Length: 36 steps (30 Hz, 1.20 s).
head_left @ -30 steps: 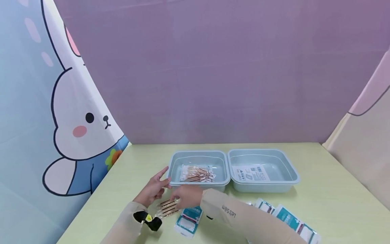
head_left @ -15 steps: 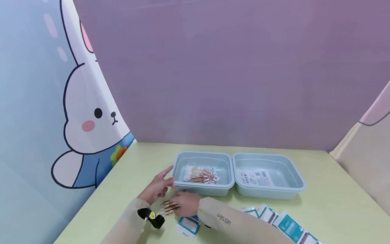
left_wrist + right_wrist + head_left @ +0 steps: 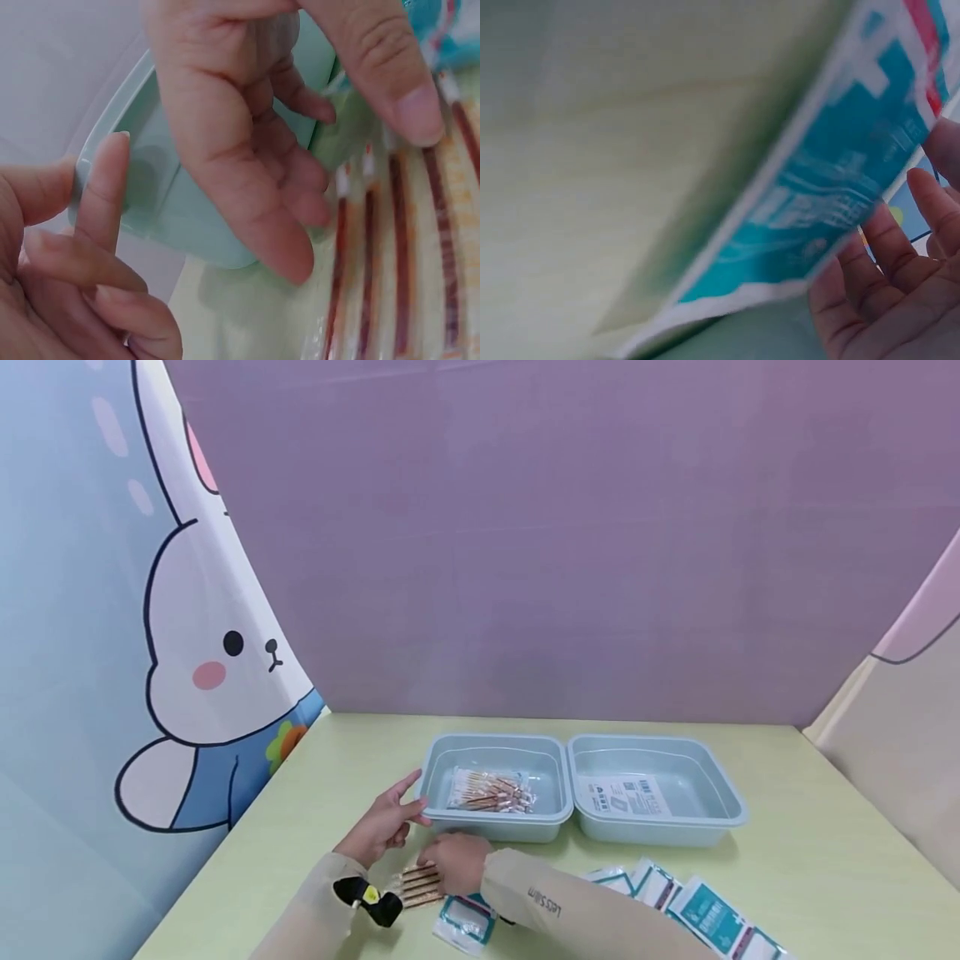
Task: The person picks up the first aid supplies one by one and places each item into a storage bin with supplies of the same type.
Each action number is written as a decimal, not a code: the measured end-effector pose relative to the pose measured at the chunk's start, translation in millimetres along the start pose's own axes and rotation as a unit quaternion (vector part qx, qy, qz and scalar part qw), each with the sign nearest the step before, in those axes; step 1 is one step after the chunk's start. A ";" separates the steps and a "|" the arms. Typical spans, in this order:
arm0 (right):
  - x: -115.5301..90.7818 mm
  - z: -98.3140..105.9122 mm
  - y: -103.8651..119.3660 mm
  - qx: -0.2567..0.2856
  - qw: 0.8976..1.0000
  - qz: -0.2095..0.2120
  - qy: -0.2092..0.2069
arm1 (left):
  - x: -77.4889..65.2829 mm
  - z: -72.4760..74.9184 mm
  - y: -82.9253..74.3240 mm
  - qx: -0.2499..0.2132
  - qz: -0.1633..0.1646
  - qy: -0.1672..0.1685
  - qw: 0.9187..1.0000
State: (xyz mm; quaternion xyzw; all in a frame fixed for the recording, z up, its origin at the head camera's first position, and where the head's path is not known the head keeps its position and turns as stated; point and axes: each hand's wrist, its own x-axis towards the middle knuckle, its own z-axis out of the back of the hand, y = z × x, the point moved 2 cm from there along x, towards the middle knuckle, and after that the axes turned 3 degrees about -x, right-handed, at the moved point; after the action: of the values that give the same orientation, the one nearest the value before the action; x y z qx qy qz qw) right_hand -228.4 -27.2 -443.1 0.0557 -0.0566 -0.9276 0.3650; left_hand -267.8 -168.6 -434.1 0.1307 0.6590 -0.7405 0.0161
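My left hand [image 3: 381,827] pinches the left front rim of a light blue plastic box [image 3: 495,828], with thumb and index finger on either side of the rim. Inside this box lies a clear pack of brown cotton swabs [image 3: 495,792]. Another clear pack of swabs [image 3: 420,887], with reddish-brown sticks, lies in front of the box. Over its far right part is my right hand [image 3: 459,862]. In the left wrist view, its thumb [image 3: 420,112] overlaps the swab ends and its index finger is spread at the pack's side. Beneath the right wrist lies a teal and white packet [image 3: 467,922].
A second light blue box [image 3: 660,833], with a white label sheet [image 3: 626,796] in it, stands against the first box's right side. Several teal and white packets [image 3: 708,914] lie in a row at front right, partly behind the right forearm. A purple backdrop [image 3: 562,568] closes off the back.
The right hand has come slightly nearer, away from the box front. The swab pack by it has shifted and now shows flatter. The left hand stays at the rim; the head view has swayed slightly.
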 end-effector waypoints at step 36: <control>-14.4 9.6 -10.7 0.094 0.995 -0.012 0.030 | -1.0 1.5 1.2 -0.014 -0.005 0.018 1.000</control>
State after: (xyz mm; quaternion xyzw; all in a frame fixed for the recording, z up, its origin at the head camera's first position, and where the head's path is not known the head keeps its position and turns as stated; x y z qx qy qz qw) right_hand -226.5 -9.0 -434.3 0.1182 -0.1316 -0.9206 0.3481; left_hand -266.8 -170.5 -435.0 0.1409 0.6702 -0.7286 0.0026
